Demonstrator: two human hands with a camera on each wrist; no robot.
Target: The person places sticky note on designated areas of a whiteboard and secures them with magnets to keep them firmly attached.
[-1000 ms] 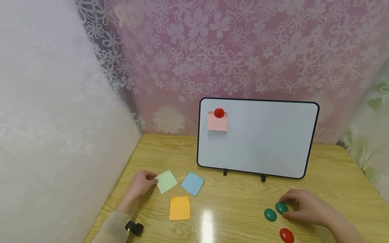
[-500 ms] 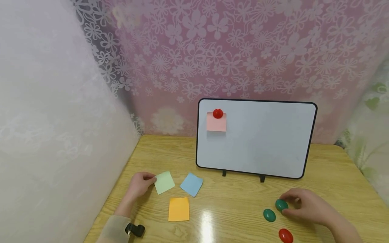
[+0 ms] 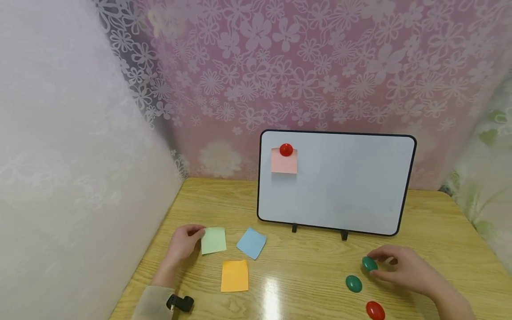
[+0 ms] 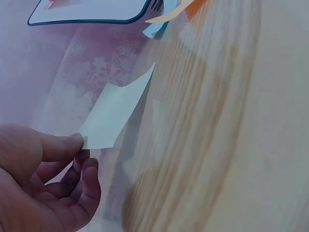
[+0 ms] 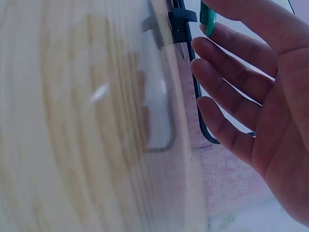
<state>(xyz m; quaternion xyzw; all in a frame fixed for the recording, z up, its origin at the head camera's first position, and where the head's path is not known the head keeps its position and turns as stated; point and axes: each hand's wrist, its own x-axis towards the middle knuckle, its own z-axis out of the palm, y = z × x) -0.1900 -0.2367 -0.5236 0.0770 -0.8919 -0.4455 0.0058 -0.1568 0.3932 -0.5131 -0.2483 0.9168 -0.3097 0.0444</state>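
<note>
My left hand (image 3: pixel 185 242) pinches a corner of a pale green sticky note (image 3: pixel 214 240) between thumb and finger. In the left wrist view the note (image 4: pixel 115 116) rises off the wood at a slant, its far edge curling. On the right side of the table, my right hand (image 3: pixel 405 269) pinches a green oval magnet (image 3: pixel 370 264) between thumb and fingertips. The right wrist view shows this magnet (image 5: pixel 208 20) at the top edge, partly cut off, with the other fingers spread loosely. Beside that hand lie a second green magnet (image 3: pixel 354 283) and a red magnet (image 3: pixel 375 310).
A whiteboard (image 3: pixel 344 186) stands on small black feet at the back. A red magnet (image 3: pixel 286 150) holds a pink sticky note (image 3: pixel 284 162) at its upper left. Blue (image 3: pixel 251 243) and orange sticky notes (image 3: pixel 234 276) lie on the wooden table (image 3: pixel 304 271) near my left hand.
The green note has turned and shifted slightly left with my left hand. My right hand has lifted its green magnet a little, away from the other one.
</note>
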